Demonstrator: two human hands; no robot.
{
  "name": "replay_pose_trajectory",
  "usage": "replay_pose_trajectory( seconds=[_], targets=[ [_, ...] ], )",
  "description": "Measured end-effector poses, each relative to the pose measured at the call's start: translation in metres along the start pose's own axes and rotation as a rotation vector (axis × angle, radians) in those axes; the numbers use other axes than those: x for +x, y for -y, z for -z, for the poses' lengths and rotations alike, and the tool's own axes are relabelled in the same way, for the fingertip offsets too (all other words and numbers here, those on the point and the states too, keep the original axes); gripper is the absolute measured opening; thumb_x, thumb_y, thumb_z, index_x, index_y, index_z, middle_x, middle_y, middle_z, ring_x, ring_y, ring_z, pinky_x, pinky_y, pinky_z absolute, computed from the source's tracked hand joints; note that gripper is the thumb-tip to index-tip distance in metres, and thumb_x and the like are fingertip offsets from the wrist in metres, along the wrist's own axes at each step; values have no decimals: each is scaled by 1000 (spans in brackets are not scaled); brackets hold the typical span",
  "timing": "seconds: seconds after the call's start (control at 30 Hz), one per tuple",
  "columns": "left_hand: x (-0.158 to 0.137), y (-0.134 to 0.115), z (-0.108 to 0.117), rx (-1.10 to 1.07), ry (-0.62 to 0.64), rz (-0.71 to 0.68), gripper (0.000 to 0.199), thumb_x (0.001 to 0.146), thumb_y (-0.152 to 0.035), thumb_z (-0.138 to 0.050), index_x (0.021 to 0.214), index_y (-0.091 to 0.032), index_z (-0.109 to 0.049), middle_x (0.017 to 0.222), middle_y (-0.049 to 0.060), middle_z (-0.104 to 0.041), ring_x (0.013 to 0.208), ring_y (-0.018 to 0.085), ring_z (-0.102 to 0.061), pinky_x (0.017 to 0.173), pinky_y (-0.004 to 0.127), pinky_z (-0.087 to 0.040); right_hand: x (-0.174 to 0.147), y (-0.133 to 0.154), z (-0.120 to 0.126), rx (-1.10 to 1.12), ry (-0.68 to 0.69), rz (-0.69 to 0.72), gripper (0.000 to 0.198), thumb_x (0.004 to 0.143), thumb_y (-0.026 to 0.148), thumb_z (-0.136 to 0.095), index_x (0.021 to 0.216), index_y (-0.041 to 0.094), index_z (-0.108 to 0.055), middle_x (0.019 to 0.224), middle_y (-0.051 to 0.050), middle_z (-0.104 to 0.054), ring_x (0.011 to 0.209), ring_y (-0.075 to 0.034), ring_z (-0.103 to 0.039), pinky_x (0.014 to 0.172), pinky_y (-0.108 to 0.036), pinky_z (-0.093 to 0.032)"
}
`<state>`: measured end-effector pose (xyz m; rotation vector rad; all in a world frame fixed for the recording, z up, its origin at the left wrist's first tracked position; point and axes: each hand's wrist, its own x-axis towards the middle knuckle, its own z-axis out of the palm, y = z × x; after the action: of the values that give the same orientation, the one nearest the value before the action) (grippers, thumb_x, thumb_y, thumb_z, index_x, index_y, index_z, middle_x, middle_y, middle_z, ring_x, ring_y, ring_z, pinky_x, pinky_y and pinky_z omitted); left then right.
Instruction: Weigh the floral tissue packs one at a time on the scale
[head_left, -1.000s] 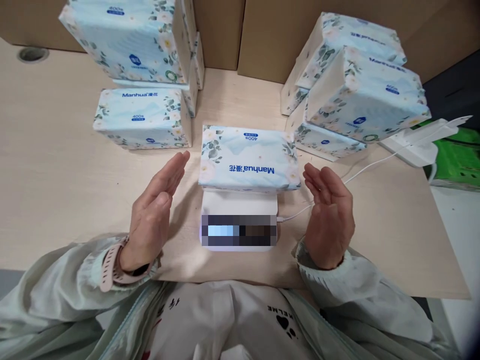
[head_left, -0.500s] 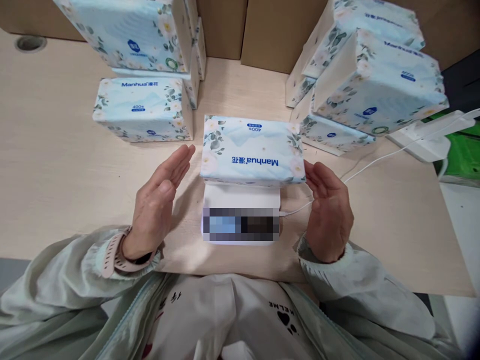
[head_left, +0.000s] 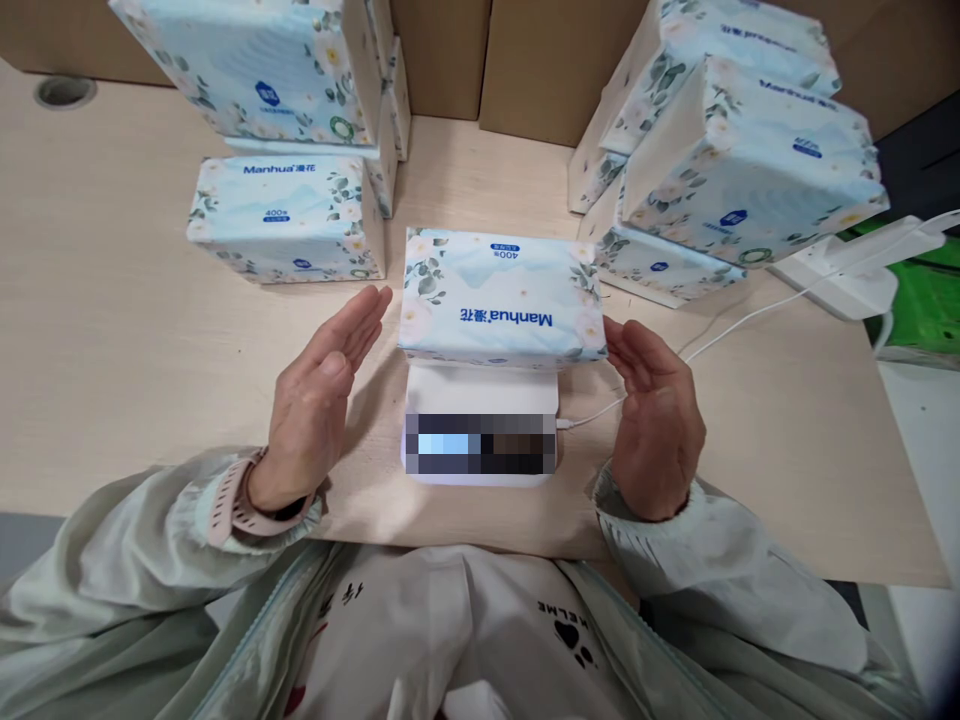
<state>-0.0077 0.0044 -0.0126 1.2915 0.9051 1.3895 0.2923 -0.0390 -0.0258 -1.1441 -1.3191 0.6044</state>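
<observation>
A light-blue floral tissue pack (head_left: pixel 502 295) rests on a white device (head_left: pixel 484 390) that looks like a small scale, its front panel blurred out. My left hand (head_left: pixel 319 400) stands on edge to the left of the pack, fingers stretched out, with a gap between. On the other side my right hand (head_left: pixel 654 420) is held with extended fingers close to the pack's right end; whether the fingertips touch it I cannot tell. Neither hand grips anything.
Stacked tissue packs stand at the back left (head_left: pixel 285 215) and back right (head_left: pixel 757 170). Brown cardboard (head_left: pixel 562 70) lines the rear. A white cable (head_left: pixel 720 345) runs from the device toward a power strip (head_left: pixel 836 275). A round desk hole (head_left: pixel 66 92) is at far left.
The view has shifted very slightly. Both hands, the tissue pack and the device keep their places relative to each other.
</observation>
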Motion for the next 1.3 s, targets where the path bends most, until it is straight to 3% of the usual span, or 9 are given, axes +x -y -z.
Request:
replay_pose_trajectory(
  seconds=[0.23,0.47,0.63,0.83,0.9,1.03,1.1,1.17,1.3],
  targets=[
    [0,2,1,-57,-34,35,47,104,-45,-71,147,-26,-79,160,7,-69,161,36,-56,146,51,-34,0,3,-1,-20,4,-43,49,109,50,-56,152,30,-67,155,-11,-73,151,-37,-66,130,-70,-50],
    [3,3,3,-15,34,-27,46,108,-39,-63,151,-28,-76,159,1,-70,157,28,-61,141,42,-44,0,2,0,1,15,-31,48,110,53,-55,152,32,-66,155,-10,-73,150,-38,-66,129,-70,-51],
    [2,3,6,-17,44,-31,47,111,-42,-61,152,-26,-75,160,2,-70,157,27,-61,140,42,-44,-1,2,1,20,21,-36,48,109,49,-58,154,32,-65,156,-9,-72,153,-38,-65,134,-71,-45],
    [13,11,2,-31,82,-118,44,112,-37,-62,153,-28,-74,161,0,-69,157,24,-62,137,37,-49,4,-3,2,-14,46,-56,52,113,56,-50,159,34,-61,165,-7,-66,161,-37,-57,140,-69,-39],
    [22,13,-2,-37,124,-115,44,111,-42,-66,153,-31,-73,163,-2,-67,160,26,-58,139,41,-46,11,-2,2,-77,113,-99,60,112,61,-50,165,34,-55,172,-6,-59,166,-35,-51,142,-65,-37],
    [32,8,-9,-19,190,-9,53,104,-48,-77,155,-34,-72,169,-1,-61,169,35,-44,145,55,-36,28,18,-6,-165,408,-113,69,112,60,-53,175,34,-41,178,-5,-52,169,-30,-46,145,-56,-34],
    [35,1,-8,8,124,-123,53,101,-45,-83,152,-33,-74,166,1,-65,167,38,-47,146,61,-30,38,36,-14,-160,525,-49,70,113,57,-52,177,32,-37,179,-5,-51,171,-29,-42,147,-54,-30],
    [41,-6,0,62,7,-330,55,100,-49,-84,151,-31,-73,163,-1,-67,166,38,-49,147,63,-23,51,52,-28,-153,586,16,73,113,60,-51,178,32,-35,181,-4,-48,173,-29,-39,149,-52,-25],
    [71,-12,40,231,-154,-709,71,99,-71,-75,158,-32,-63,167,-12,-58,173,39,-33,150,56,-15,89,73,-80,-174,668,157,81,112,63,-50,179,24,-26,190,-1,-30,178,-24,-29,149,-45,-23]
  ],
)
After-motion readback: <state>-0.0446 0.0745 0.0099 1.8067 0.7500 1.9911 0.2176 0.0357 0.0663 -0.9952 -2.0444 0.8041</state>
